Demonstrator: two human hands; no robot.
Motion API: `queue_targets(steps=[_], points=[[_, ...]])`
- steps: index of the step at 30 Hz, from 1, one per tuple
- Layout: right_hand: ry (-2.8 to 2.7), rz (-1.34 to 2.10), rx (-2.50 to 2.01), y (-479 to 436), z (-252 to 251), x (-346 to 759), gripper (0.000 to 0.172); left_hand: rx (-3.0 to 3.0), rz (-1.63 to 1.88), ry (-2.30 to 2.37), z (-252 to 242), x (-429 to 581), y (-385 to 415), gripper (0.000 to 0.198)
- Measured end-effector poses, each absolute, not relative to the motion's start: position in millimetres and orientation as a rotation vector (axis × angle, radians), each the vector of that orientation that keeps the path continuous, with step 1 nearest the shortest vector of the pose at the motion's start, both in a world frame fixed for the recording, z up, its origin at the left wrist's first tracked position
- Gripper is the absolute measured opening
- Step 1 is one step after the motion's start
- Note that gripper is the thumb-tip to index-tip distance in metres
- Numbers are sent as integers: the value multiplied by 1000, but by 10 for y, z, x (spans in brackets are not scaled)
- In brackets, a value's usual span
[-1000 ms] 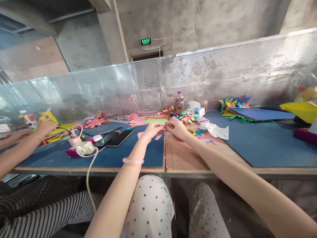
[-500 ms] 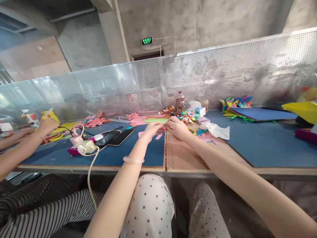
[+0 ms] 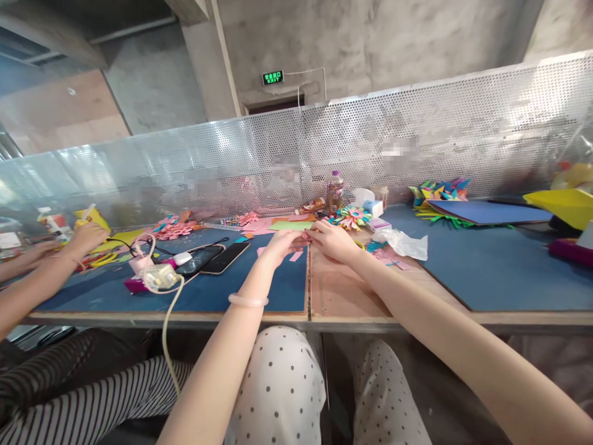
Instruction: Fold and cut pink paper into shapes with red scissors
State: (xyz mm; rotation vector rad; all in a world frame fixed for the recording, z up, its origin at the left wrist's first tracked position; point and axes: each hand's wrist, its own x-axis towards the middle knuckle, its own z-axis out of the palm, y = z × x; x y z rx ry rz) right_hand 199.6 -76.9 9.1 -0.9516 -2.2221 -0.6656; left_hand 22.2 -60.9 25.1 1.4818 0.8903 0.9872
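My left hand and my right hand meet over the table's front middle, fingertips almost touching. Both are closed in a pinch on a small piece of pink paper, mostly covered by the fingers. Just below my left hand, a small pink paper strip lies on the blue mat. Behind the hands is a green paper sheet on top of pink sheets. A multicoloured paper flower sits beyond my right hand, with a crumpled white plastic bag to its right.
Two phones and a power strip with cables lie left. A co-worker's hand works at far left. A purple-capped bottle stands at the back by the perforated metal panel. Blue card lies right.
The camera view has shifted very slightly. My fingers have moved a little around the pink paper, which now shows less. The things on the table lie as before.
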Motion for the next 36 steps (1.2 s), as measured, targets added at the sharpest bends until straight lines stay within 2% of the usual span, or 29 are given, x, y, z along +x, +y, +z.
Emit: queue_targets(steps=[7, 17, 22, 27, 36], points=[[-2168, -490, -1003, -791, 77, 1953, 25, 1501, 1018, 864, 249, 231, -634, 22], [-1792, 259, -941, -642, 12, 1948, 23, 1592, 1019, 880, 219, 264, -618, 15], [-1747, 510, -904, -677, 28, 1950, 24, 1640, 1002, 864, 177, 250, -568, 19], [-1746, 619, -861, -692, 38, 1958, 24, 1652, 982, 841, 194, 249, -589, 20], [-1737, 585, -878, -676, 60, 1961, 22, 1645, 993, 883, 200, 252, -583, 23]])
